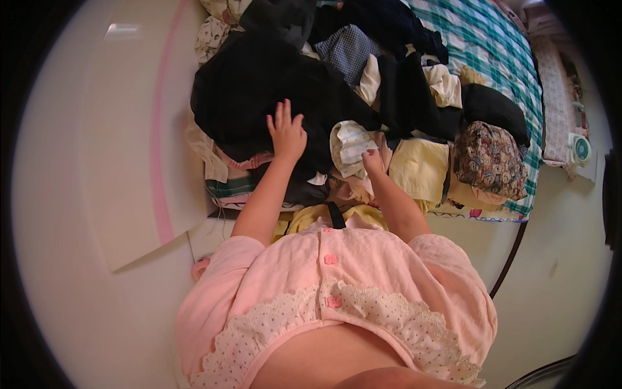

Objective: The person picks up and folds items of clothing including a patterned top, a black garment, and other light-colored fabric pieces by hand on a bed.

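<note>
My left hand [287, 135] lies palm down on a large black garment [238, 92], its fingers spread and gripping nothing. With fingers curled, my right hand [373, 160] pinches the edge of a white patterned cloth [352, 146]. Pale pink fabric [385, 150] shows just behind that hand. To its right sits a folded yellow garment [419, 167]. A pink striped cloth [243, 160] peeks out from under the black garment's near edge.
A bundle printed with bears [491, 160] and a rolled black garment [495, 112] sit at the right. Beneath the heaped clothes is a green-and-white checked bedcover [481, 39]. A white board with a pink stripe [160, 146] stands at the left. A small green fan [579, 150] is at far right.
</note>
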### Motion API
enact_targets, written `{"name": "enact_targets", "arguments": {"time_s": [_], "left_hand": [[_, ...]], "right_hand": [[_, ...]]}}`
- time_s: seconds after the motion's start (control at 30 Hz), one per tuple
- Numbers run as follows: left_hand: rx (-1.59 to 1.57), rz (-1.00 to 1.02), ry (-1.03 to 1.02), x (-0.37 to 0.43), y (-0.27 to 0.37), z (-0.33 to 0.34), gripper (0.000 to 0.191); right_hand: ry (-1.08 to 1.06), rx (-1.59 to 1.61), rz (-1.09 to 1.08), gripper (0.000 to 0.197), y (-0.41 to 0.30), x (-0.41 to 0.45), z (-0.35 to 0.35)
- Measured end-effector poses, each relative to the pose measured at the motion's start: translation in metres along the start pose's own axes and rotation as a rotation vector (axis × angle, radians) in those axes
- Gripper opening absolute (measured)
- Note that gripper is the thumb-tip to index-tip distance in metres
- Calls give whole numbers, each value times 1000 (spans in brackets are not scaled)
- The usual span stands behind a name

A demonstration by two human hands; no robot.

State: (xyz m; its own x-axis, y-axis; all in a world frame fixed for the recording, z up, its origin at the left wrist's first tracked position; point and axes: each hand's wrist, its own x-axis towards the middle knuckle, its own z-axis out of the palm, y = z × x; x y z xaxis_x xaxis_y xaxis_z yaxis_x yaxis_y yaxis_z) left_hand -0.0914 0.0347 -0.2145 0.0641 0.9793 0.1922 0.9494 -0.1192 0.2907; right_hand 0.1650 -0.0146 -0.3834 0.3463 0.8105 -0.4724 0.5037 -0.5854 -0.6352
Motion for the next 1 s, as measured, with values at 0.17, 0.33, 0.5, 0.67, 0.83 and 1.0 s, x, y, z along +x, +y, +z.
{"name": "enact_targets", "arguments": {"time_s": [0.17,0.33,0.5,0.67,0.83,1.0], "left_hand": [[-302,138,-198,-52,21,54,13],[-436,15,-449,-92,25,75,13],[-446,-134,-685,-99,31,81,18],[-531,-233,-807,-97,35,94,21],[-585,-258,-805,-95,40,90,21],[-674,-364,-709,-92,47,88,25]], "right_hand": [[12,39,-127,54,19,8,-18],[-84,151,-75,64,14,22,-21],[-294,-73,-56,50,43,46,0],[-136,-14,-158,40,37,33,1],[-173,202,-168,22,8,22,-23],[-442,923,14,7,-28,-14,-57]]}}
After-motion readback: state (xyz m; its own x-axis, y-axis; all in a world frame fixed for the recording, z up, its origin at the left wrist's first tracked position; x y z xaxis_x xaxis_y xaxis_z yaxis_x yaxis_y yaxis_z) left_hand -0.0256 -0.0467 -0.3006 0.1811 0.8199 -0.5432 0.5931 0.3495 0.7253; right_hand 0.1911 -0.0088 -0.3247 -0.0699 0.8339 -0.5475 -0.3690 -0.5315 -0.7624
